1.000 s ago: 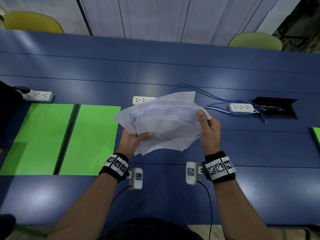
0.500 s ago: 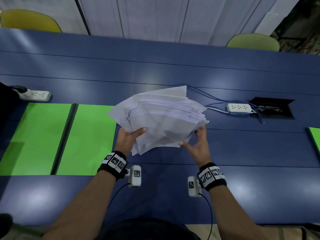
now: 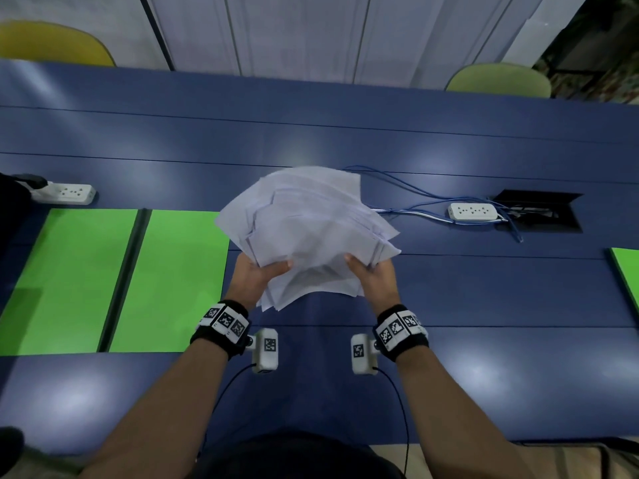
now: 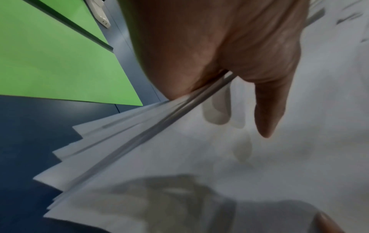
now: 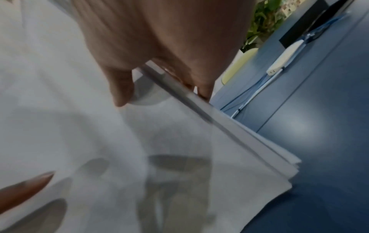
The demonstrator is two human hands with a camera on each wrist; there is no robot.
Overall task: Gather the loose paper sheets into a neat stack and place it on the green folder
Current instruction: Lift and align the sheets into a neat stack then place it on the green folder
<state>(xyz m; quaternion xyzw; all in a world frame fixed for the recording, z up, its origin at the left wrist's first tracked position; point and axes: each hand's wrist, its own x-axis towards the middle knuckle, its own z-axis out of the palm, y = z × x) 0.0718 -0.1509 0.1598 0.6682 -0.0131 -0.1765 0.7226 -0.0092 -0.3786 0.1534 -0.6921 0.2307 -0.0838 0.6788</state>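
The paper sheets (image 3: 307, 233) were held up off the blue table (image 3: 449, 299), well fanned out and nowhere near squared, so this looked like the mid-tidy stage rather than the placing stage. The left hand (image 3: 257, 276) was clamped on the near-left corner of the bundle, thumb on top and the rest of the fingers hidden under the paper; the right hand (image 3: 373, 276) was pinching the near-right side the same way, thumb over, fingers below. Gripping from both sides probably made sense for shuffling the edges into line, since the corners were stepped out like stairs in the left wrist view.

The green folder (image 3: 173, 278) was lying open and flat just to the left of the bundle, its right edge near the left hand, nothing resting on it. Not much was seen in the way: a power strip (image 3: 473, 211) with blue cables (image 3: 408, 198) sat beyond to the right, another power strip (image 3: 69, 193) was behind the folder, and a second bit of green (image 3: 626, 274) was poking in at the far right edge.
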